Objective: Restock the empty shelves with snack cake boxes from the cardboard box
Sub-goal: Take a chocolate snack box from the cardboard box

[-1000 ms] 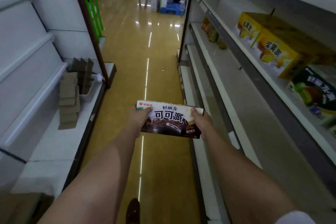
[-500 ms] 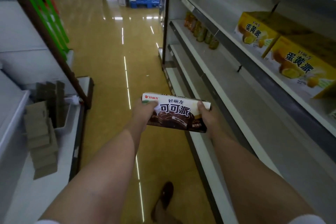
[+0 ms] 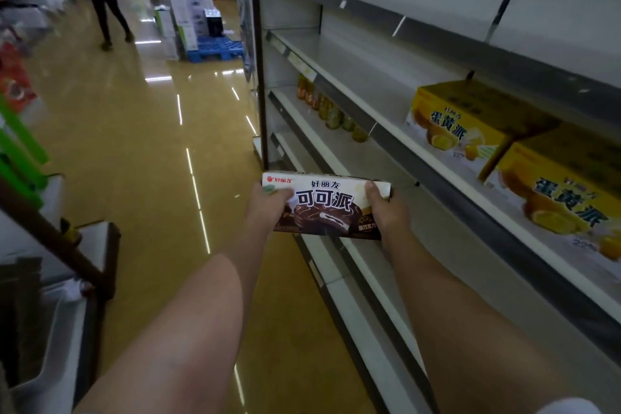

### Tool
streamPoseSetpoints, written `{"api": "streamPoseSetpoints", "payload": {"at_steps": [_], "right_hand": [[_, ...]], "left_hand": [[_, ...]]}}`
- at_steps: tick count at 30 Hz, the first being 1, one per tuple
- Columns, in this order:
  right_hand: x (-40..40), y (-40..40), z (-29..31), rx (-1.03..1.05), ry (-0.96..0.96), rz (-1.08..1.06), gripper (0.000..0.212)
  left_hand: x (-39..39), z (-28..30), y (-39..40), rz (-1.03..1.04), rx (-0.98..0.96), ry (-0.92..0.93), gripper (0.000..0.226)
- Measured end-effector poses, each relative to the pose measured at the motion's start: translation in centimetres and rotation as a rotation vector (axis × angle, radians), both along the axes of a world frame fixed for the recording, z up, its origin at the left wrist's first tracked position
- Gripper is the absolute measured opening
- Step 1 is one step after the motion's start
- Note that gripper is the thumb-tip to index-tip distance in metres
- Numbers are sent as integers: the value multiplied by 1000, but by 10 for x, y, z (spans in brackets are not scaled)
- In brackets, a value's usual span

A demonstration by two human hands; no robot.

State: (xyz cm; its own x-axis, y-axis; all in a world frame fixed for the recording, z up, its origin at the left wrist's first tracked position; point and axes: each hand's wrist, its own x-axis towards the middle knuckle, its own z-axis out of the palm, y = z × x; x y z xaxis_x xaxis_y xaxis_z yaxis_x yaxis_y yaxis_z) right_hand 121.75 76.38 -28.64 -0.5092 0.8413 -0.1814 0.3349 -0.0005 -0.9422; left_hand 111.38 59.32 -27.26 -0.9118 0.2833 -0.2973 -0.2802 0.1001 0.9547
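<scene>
Box [image 3: 325,207] marked 可可派, left hand [image 3: 268,208] and right hand [image 3: 386,212] each in grip on one end; maker's logo seemingly 好丽友.

Single head-worn cam, wide-angle. It looked forward and down along the aisle floor [image 3: 141,151], tilted slightly right toward the shelving [image 3: 386,84]. Both forearms ran in from the bottom edge, close to the lens; the aisle's far end sat top-left, blurred. No second view to overlap with.

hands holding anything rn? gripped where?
Yes: one brown-and-white chocolate snack cake box, held flat by its two short ends. Left hand grips the left end, right hand the right end.
</scene>
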Motion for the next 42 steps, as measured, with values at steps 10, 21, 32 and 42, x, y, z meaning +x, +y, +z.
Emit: {"api": "streamPoseSetpoints", "payload": {"at_steps": [10, 21, 32, 42], "right_hand": [[-107, 44, 40, 85, 70, -172, 58], [-199, 48, 63, 151, 52, -466, 46], [-218, 122, 79, 417, -461, -615, 50], [-254, 188, 82, 388, -630, -710, 46]], "left_hand": [[-132, 25, 62, -157, 33, 99, 47], [-260, 48, 125, -386, 116, 178, 56], [-310, 63, 237, -609, 189, 178, 42], [-345, 58, 335, -654, -239, 459, 60]]}}
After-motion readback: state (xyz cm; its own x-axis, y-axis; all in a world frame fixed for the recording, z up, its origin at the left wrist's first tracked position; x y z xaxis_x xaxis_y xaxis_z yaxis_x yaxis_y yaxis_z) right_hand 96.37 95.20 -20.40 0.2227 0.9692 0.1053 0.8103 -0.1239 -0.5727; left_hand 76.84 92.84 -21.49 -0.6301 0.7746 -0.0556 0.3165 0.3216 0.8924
